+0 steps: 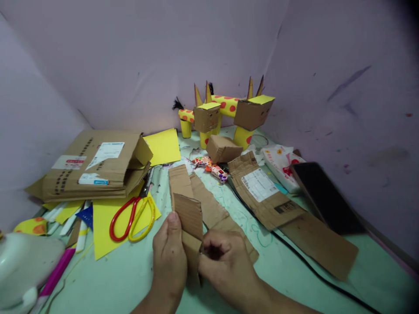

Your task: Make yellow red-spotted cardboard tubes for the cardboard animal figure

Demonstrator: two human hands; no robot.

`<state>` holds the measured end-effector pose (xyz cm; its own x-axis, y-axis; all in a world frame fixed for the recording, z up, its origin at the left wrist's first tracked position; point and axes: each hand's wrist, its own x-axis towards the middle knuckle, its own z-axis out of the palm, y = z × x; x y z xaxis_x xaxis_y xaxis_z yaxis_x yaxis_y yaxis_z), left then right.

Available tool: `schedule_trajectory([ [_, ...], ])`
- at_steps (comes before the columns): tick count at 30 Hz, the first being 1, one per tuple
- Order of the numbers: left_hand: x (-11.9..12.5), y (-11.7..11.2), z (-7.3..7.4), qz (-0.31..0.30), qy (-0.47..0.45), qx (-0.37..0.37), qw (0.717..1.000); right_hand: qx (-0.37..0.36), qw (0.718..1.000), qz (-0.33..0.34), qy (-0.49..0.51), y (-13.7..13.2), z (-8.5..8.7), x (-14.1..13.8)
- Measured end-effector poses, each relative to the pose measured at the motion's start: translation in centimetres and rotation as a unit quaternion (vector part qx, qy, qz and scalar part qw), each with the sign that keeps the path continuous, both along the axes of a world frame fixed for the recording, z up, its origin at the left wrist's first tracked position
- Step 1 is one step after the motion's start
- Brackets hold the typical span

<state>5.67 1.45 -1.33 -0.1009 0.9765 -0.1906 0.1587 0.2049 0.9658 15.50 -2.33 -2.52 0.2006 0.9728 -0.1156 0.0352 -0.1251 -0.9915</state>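
Between both hands, low in the middle of the head view, stands a folded piece of cardboard point(189, 218). My left hand point(170, 253) grips it from the left, with the thumb up along its edge. My right hand point(229, 261) pinches the right side of the same piece, fingers curled; their tips are partly hidden. Just beyond lie flat cardboard strips point(209, 198). To the left, scissors point(134, 218) with one red and one yellow handle rest on yellow paper point(104, 233).
Two spotted yellow cardboard animals point(204, 117) stand at the back. A flattened carton point(88, 165) lies left; labelled cardboard point(262, 187), a black cable point(294, 257), a phone point(327, 196) and a tissue pack point(281, 165) lie right. A magenta marker point(57, 272) is at lower left.
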Motion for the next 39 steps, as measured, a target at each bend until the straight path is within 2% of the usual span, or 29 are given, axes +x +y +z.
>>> schedule_trajectory([
  [2,-0.1,0.3,-0.1,-0.021,-0.021,-0.008,1.000,-0.035,0.999,-0.003,0.035,0.4,-0.4,0.5],
  [4,-0.3,0.6,-0.3,-0.043,-0.102,-0.034,0.993,-0.056,0.994,-0.006,0.089,1.0,-0.9,1.2],
  [6,-0.5,0.9,-0.4,-0.060,-0.207,-0.083,0.973,-0.063,0.985,-0.003,0.158,1.4,-1.5,1.9],
  [8,-0.8,1.2,-0.2,-0.065,-0.274,-0.123,0.952,-0.063,0.975,0.006,0.213,1.7,-2.0,2.5],
  [12,-1.7,1.7,0.3,-0.071,-0.296,-0.116,0.945,-0.066,0.966,0.026,0.248,1.5,-2.1,2.7],
  [15,-2.4,1.8,0.4,-0.138,-0.290,-0.127,0.939,-0.050,0.953,0.059,0.292,1.3,-1.4,2.7],
  [17,-2.5,1.7,0.3,-0.190,-0.267,-0.135,0.935,-0.041,0.942,0.089,0.321,1.2,-0.7,2.7],
  [19,-2.3,1.4,0.2,-0.216,-0.234,-0.125,0.940,-0.047,0.935,0.121,0.330,1.2,-0.1,2.7],
  [24,-1.4,0.2,0.5,-0.159,-0.122,-0.037,0.979,-0.058,0.948,0.134,0.281,1.3,0.3,2.0],
  [28,-2.1,0.6,1.8,-0.155,-0.040,-0.013,0.987,-0.064,0.956,0.140,0.249,1.3,-0.4,2.2],
  [30,-3.1,1.5,2.7,-0.145,0.032,-0.005,0.989,-0.057,0.966,0.119,0.223,1.3,-0.9,2.8],
  [32,-4.3,2.3,3.6,-0.127,0.140,0.027,0.982,-0.024,0.986,0.052,0.154,1.3,-1.3,3.4],
  [34,-5.2,2.8,4.3,-0.123,0.238,0.048,0.962,0.026,0.998,0.005,0.063,1.2,-1.5,3.7],
  [35,-5.5,2.8,4.4,-0.124,0.272,0.055,0.953,0.054,0.998,0.008,0.023,1.1,-1.5,3.6],
  [37,-5.6,2.7,4.4,-0.125,0.317,0.066,0.938,0.114,0.990,0.056,-0.057,0.9,-1.7,3.2],
  [39,-5.4,2.4,4.1,-0.131,0.347,0.094,0.924,0.174,0.968,0.109,-0.146,0.6,-1.9,2.6],
])
